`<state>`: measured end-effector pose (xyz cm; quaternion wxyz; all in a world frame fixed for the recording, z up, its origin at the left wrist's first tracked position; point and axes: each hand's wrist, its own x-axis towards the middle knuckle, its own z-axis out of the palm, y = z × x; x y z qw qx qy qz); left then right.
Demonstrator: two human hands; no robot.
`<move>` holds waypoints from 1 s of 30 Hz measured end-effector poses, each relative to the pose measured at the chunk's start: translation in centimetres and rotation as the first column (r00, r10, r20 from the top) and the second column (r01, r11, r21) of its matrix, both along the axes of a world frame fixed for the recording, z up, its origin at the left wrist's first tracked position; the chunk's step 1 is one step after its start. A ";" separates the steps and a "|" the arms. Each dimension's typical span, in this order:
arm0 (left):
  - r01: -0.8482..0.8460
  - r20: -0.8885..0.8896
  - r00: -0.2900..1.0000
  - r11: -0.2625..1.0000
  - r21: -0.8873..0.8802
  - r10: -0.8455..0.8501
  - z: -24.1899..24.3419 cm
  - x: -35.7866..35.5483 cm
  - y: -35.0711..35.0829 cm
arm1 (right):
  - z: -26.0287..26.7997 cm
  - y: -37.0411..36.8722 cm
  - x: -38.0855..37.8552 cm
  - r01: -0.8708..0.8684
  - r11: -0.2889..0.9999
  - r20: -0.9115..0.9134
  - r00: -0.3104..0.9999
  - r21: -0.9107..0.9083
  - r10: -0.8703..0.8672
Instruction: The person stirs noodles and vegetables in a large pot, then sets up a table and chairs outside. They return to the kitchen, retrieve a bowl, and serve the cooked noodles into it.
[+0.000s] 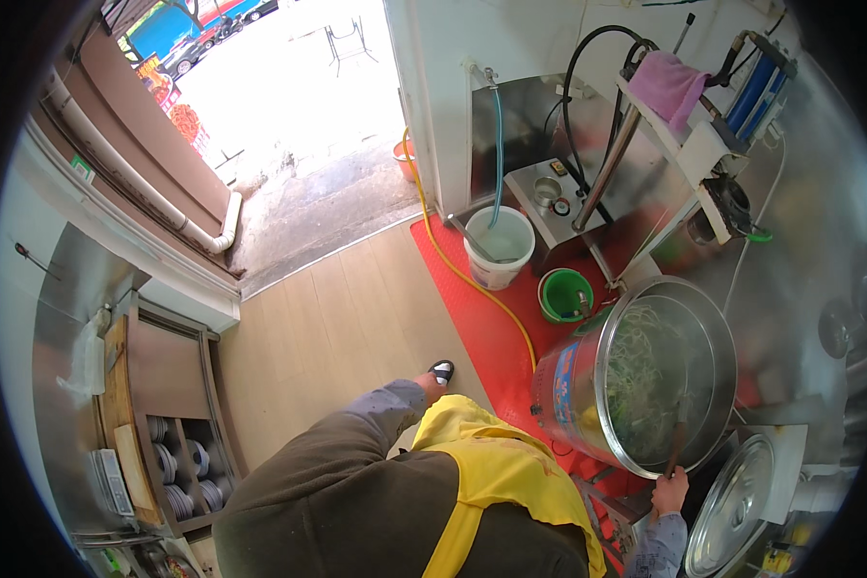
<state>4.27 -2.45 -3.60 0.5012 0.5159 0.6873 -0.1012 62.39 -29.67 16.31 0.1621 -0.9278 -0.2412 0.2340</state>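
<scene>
My right hand (670,493) grips the wooden handle (676,444) of a utensil whose far end dips into a large stainless steel pot (722,347). Noodles (639,361) and some green leaves lie in the steaming liquid there. The pot stands on the right, within a wide metal drum with a blue label band. My left hand (433,389) hangs low beside the yellow apron (513,462), partly hidden by the sleeve; whether its fingers hold anything is unclear. A round metal lid (737,498) leans right of my right hand.
A white bucket (502,278) with a blue hose and a green bucket (565,296) stand on the red mat (441,253). A yellow hose (477,287) crosses the mat's edge. Stacked plates (179,502) fill a cabinet at left. An open doorway lies ahead; a metal press frame stands beyond the pot.
</scene>
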 end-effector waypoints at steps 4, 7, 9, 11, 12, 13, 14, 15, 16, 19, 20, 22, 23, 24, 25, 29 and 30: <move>0.001 0.021 1.000 0.999 0.037 -0.001 0.9 0.2 0.1 | -3.2 0.3 0.1 -0.015 0.987 -0.128 0.991 0.160 0.036; -0.002 0.010 1.000 1.000 0.019 0.002 1.8 0.5 0.1 | -4.0 0.2 -0.7 -0.194 0.969 0.043 0.981 0.155 0.190; 0.002 -0.001 1.000 1.000 -0.001 -0.002 2.4 0.6 0.1 | -2.9 0.1 -1.7 -0.085 0.986 -0.075 0.992 0.144 0.097; 0.016 -0.014 1.000 1.000 -0.006 -0.016 2.9 0.7 0.2 | -0.3 -0.3 -2.7 -0.022 0.991 -0.149 0.988 0.132 0.042; 0.014 -0.012 1.000 1.000 -0.003 -0.014 3.1 0.8 0.2 | 1.2 -0.4 -3.0 -0.015 0.991 -0.166 0.986 0.130 0.036; 0.012 -0.010 1.000 1.000 -0.001 -0.012 3.2 0.8 0.2 | 2.5 -0.6 -3.2 -0.028 0.989 -0.183 0.982 0.148 0.055; 0.022 -0.014 1.000 1.000 -0.001 -0.022 3.3 0.8 0.3 | 3.6 -0.9 -3.3 0.006 0.993 -0.148 0.989 0.117 0.011; 0.032 -0.018 0.999 0.999 0.001 -0.032 3.3 0.9 0.3 | 4.3 -1.0 -3.2 -0.027 0.991 -0.101 0.994 0.133 0.041; 0.042 -0.017 0.999 0.999 -0.001 -0.042 3.3 0.9 0.3 | 4.8 -1.4 -2.9 -0.062 0.987 -0.056 0.996 0.148 0.071; 0.065 -0.014 0.998 0.998 0.012 -0.065 2.9 1.2 0.4 | 4.2 -2.4 -1.8 -0.114 0.980 0.056 0.993 0.164 0.106; 0.052 -0.006 0.999 0.999 0.016 -0.052 2.6 1.3 0.4 | 3.7 -2.6 -1.4 -0.134 0.977 0.081 0.989 0.168 0.122; 0.016 -0.001 1.000 0.999 0.042 -0.016 2.1 1.4 0.2 | 2.7 -2.8 -0.8 -0.096 0.980 0.043 0.995 0.174 0.090; 0.003 -0.001 1.000 0.999 0.035 -0.003 1.9 1.5 0.1 | 2.3 -2.8 -0.7 -0.039 0.985 -0.020 0.999 0.170 0.043; -0.010 -0.001 1.000 1.000 0.029 0.010 1.7 1.5 0.0 | 2.2 -2.6 -0.6 0.019 0.986 -0.082 0.997 0.163 -0.006; -0.021 -0.002 1.000 1.000 0.022 0.021 1.6 1.4 0.0 | 2.1 -2.2 -0.6 0.044 0.991 -0.161 0.987 0.125 -0.024; 0.000 0.002 1.000 1.000 0.004 0.000 1.8 1.1 -0.1 | 2.9 -0.3 -0.8 0.077 0.997 -0.424 0.903 0.004 -0.068; 0.008 -0.005 1.000 1.000 0.002 -0.008 2.0 1.0 -0.1 | 3.0 0.2 -0.9 0.069 0.998 -0.465 0.883 0.003 -0.060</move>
